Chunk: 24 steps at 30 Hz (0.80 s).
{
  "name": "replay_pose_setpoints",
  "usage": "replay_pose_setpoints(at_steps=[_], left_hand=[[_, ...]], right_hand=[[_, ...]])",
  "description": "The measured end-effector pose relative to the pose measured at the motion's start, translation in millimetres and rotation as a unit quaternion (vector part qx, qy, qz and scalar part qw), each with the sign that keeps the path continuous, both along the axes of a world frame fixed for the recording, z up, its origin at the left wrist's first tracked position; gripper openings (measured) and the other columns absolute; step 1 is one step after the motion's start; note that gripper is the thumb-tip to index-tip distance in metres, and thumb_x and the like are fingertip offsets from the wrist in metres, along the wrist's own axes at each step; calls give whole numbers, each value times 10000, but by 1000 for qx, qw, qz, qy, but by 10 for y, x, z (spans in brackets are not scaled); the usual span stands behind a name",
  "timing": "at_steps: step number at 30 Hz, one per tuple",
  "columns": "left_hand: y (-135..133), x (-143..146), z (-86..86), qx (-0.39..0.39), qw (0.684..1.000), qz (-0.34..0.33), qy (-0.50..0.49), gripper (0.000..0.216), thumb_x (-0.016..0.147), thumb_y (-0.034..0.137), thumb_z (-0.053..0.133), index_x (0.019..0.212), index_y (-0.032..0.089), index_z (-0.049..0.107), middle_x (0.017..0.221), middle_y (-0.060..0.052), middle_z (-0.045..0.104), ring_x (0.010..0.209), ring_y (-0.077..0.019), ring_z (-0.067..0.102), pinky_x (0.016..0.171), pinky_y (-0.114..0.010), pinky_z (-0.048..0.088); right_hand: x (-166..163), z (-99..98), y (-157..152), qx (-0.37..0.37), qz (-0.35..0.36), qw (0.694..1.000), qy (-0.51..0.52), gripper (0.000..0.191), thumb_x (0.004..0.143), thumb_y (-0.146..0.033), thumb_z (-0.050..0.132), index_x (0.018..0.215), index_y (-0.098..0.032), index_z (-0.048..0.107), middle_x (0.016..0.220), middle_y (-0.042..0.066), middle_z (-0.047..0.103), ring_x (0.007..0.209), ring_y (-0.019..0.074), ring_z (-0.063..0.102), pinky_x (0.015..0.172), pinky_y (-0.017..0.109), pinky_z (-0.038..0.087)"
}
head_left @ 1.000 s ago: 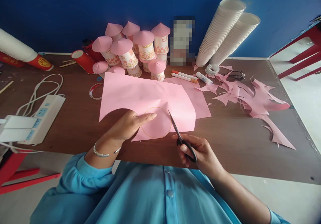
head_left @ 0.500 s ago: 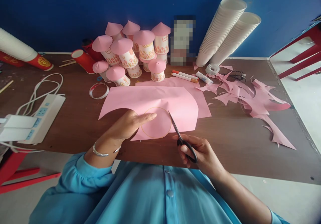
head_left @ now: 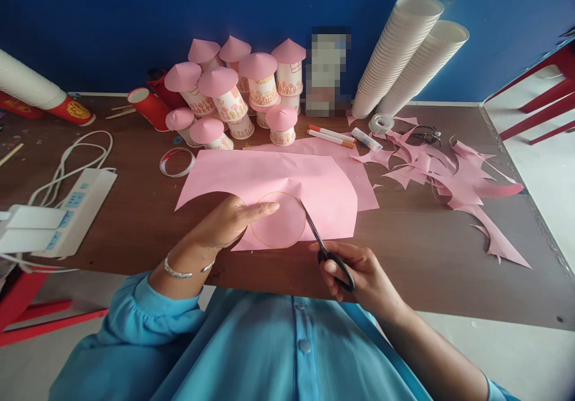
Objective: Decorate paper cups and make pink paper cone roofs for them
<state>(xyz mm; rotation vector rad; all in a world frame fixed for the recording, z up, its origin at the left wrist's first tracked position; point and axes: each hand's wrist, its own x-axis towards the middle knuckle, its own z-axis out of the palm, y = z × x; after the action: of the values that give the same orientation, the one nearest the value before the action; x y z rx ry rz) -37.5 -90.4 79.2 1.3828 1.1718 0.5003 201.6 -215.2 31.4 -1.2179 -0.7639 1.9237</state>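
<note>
My left hand [head_left: 229,221] grips the near edge of a pink paper sheet [head_left: 269,179], its index finger lying along a pencilled circle [head_left: 278,221] drawn on it. Black scissors [head_left: 321,245] sit in my right hand [head_left: 359,272], fingers through the handles. The blades are in the sheet at the circle's right side. The sheet hangs a little over the brown table [head_left: 404,251] near its front edge.
Paper cups with pink cone roofs [head_left: 242,89] stand at the back, beside two stacks of white cups [head_left: 404,53]. Pink offcuts [head_left: 449,173] lie right, with markers [head_left: 330,136], a glue stick and tape. A power strip [head_left: 67,209], a tape ring [head_left: 176,161] and red cups [head_left: 148,108] lie left.
The far part of the pink sheet has dropped flatter onto the table, uncovering a small pink-roofed cup. The scissors edged slightly further along the circle. My left hand has barely shifted.
</note>
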Motion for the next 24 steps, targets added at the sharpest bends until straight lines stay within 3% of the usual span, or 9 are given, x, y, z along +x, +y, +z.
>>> replay_pose_setpoints(at_steps=[10,19,24], left_hand=[[40,-19,-22,5,998,-47,-41,595,920,497,717,1449,235,638,1481,-33,654,1473,-328,514,1243,-440,435],[87,1,13,5,998,-67,0,706,886,560,729,1491,222,593,1574,-21,553,1507,-317,473,1263,-394,393],[100,8,17,15,994,-103,-15,643,923,546,689,1484,242,605,1568,2,562,1516,-307,462,1280,-370,362]], right_hand=[[22,-3,11,-13,9,1000,-8,616,798,-605,839,1208,-150,771,608,-33,570,474,69,497,440,192,412],[52,13,26,-49,11,999,-3,667,762,-607,866,1245,-159,760,599,-27,595,468,74,497,434,195,380],[51,18,32,-50,10,999,2,674,730,-600,892,1227,-161,770,604,-25,603,472,73,502,438,195,391]])
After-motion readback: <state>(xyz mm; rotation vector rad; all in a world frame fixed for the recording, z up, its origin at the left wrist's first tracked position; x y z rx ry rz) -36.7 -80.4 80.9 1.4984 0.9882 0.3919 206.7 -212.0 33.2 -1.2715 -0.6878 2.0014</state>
